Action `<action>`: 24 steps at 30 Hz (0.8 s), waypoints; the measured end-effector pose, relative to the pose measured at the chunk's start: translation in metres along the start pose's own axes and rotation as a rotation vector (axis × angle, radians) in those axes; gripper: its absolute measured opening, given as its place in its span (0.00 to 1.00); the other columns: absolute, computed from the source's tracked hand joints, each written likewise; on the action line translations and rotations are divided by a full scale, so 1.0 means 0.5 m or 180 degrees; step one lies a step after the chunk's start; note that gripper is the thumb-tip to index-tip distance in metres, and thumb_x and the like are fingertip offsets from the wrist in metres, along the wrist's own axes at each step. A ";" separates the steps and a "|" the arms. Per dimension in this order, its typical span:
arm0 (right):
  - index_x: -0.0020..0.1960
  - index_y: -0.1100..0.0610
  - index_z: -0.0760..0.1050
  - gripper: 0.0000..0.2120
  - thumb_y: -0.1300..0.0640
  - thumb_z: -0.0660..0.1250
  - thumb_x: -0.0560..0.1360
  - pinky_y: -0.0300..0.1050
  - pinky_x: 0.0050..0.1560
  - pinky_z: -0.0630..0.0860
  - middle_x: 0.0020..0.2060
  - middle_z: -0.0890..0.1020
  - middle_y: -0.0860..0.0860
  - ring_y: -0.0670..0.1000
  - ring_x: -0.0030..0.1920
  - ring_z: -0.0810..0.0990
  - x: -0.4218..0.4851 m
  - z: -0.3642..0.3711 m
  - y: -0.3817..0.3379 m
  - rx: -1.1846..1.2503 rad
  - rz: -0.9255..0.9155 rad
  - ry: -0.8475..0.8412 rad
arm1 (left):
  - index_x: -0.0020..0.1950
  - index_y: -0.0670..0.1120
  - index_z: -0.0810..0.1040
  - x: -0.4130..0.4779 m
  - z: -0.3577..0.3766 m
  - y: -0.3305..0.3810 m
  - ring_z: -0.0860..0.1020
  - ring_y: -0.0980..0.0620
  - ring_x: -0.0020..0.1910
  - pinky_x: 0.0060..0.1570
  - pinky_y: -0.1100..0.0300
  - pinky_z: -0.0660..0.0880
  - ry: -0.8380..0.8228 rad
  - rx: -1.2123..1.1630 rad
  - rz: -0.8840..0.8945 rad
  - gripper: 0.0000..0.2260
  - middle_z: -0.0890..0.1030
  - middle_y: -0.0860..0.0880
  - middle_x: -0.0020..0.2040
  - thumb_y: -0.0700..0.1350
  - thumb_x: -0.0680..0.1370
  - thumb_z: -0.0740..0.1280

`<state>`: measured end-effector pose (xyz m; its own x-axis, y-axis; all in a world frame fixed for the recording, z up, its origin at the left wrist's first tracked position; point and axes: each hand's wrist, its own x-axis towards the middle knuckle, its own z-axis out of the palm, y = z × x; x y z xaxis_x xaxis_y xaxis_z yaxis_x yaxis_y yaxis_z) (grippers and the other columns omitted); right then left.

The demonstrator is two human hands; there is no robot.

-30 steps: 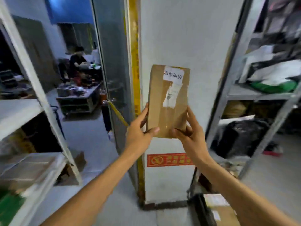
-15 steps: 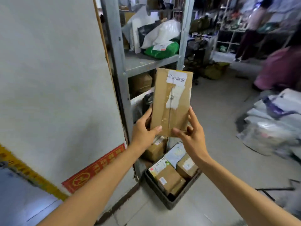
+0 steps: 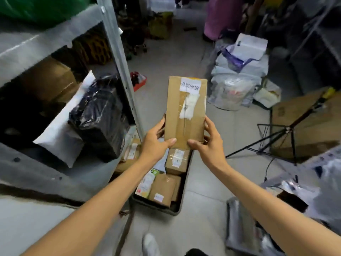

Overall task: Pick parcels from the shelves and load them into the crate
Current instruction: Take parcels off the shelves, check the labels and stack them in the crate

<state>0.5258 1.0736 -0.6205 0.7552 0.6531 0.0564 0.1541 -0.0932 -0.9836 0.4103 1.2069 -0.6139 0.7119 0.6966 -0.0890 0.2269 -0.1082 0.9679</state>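
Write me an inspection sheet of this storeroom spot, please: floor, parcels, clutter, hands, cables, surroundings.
Surface: grey tiled floor; the crate stands on it beside the shelf.
Job's things: box held above the crate; parcels already lie in the crate.
Clutter: bags piled on the floor; cardboard behind a tripod.
Hands: left hand and right hand grip the box's near end, thumbs on its face.
Cables: one thin cable on the floor under the tripod.
Surroundings: black bag on the shelf; a person far down the aisle.
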 end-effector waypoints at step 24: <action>0.76 0.51 0.58 0.49 0.32 0.70 0.63 0.36 0.50 0.79 0.65 0.75 0.48 0.47 0.61 0.77 0.319 0.253 0.756 0.0035 0.1607 -0.0351 | 0.68 0.63 0.67 0.452 0.095 -0.776 0.77 0.63 0.59 0.50 0.64 0.79 -0.0292 0.0211 -0.1640 0.39 0.77 0.68 0.56 0.26 0.70 0.70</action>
<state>0.6240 1.2378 -1.0051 0.6620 0.6040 -0.4437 -0.2195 -0.4098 -0.8854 0.5149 1.3725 -1.0206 0.5514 0.6067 -0.5726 0.6023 0.1854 0.7765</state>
